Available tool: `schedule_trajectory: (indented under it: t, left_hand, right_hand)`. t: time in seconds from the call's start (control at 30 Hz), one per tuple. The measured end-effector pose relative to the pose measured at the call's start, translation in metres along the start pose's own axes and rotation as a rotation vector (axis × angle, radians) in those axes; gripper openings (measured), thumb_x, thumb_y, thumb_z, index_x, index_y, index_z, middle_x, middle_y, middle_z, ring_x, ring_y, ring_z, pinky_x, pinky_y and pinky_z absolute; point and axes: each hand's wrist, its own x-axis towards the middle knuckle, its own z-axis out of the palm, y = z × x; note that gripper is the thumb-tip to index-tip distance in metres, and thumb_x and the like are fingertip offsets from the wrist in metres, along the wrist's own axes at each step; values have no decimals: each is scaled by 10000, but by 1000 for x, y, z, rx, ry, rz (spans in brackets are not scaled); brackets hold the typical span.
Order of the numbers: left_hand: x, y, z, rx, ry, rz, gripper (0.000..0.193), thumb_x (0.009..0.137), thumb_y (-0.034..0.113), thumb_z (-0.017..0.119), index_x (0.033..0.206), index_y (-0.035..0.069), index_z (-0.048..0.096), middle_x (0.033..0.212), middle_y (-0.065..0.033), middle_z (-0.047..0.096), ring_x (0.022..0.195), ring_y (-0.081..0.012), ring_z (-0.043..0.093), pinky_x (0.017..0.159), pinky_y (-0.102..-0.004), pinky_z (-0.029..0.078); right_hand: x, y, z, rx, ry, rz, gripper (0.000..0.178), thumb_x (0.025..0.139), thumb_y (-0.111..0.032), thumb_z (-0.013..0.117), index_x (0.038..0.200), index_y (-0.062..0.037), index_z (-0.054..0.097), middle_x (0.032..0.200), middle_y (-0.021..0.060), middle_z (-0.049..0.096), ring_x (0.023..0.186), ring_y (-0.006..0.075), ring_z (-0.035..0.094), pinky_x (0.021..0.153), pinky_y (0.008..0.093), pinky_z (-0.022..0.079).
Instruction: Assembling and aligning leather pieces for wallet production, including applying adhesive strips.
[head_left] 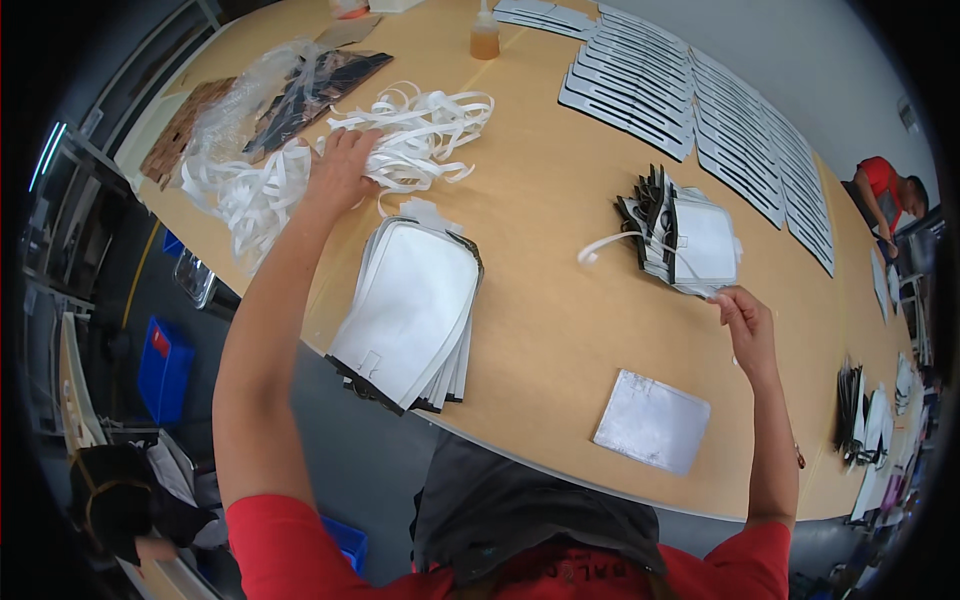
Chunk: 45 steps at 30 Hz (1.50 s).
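Observation:
My left hand lies on a loose tangle of narrow white strips, its fingers curled in among them. My right hand pinches the near corner of a small stack of white panels with black trim along its left side. One white strip lies across that stack and its end curls out to the left. Between my arms, a larger stack of white panels with rounded corners and black edging sits at the table's near edge.
A silvery flat plate lies near the front edge. Rows of grey-white slotted panels cover the far right. Clear plastic wrap and a bottle of amber liquid stand farther back. Another person works at the far right.

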Motion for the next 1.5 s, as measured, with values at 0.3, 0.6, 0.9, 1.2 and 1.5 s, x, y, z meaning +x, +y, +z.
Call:
schedule_trajectory:
  t: [0.3,0.6,0.9,1.2,1.5]
  left_hand:
    - [-2,34,-36,-64,-44,140,838,734,138,789,1463,302,408,1484,-126,396,1435,-374,299,1144,-677,217]
    - [-52,138,-151,-498,376,384,429,791,23,684,1210,97,632,1272,-168,566,1171,-332,558,943,-392,483]
    - [-185,334,-130,-2457,-1291,-560,436,1023,328,574,1357,51,534,729,57,482,620,-15,441,504,-168,344]
    - [-191,366,-95,-2275,-618,-740,243,1026,257,575,996,20,618,800,24,548,567,-27,408,436,-183,306]
    - [-232,425,-105,-2165,-710,-580,326,1013,262,601,767,48,613,1147,-101,678,569,-24,425,457,-191,321]
  right_hand:
    - [-15,-8,21,-376,-145,-118,164,940,-110,625,1033,7,692,860,126,647,799,283,602,734,365,487]
    - [-36,-36,18,-156,-100,-83,159,958,-111,610,1028,14,677,882,123,654,800,259,611,728,341,485]
    - [-119,-70,24,266,-286,85,166,997,-151,586,1015,-6,666,858,49,652,780,120,588,692,279,476]
    - [-217,30,-46,310,-119,460,205,1009,-169,562,914,-12,652,773,-14,582,741,69,511,734,252,435]
    - [-216,-10,-54,-468,297,-72,237,877,-141,696,1106,-85,711,1116,68,646,1056,269,550,913,387,389]
